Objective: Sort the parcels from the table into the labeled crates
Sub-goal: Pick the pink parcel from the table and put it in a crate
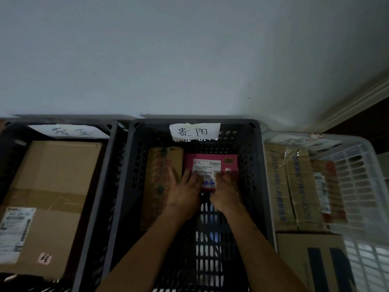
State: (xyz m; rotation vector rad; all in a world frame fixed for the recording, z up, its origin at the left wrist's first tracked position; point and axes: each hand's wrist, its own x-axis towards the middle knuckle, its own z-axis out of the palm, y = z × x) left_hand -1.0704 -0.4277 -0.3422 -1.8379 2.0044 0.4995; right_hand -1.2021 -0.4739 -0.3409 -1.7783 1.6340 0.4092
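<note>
Both hands, left hand [182, 192] and right hand [225, 191], rest flat, fingers spread, on the pink parcel [211, 165] inside the middle grey crate [254, 165]. All three crates already hold boxes; table out of view, remainder unknown.

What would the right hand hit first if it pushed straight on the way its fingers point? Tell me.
The right hand already lies on the pink parcel. Sliding on over it, it would probably meet the far wall of the middle crate, though depth is unclear.

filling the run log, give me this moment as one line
step: placing parcel | item: pink parcel | where: middle crate, beside brown parcel | left hand: on parcel | right hand: on parcel
</note>
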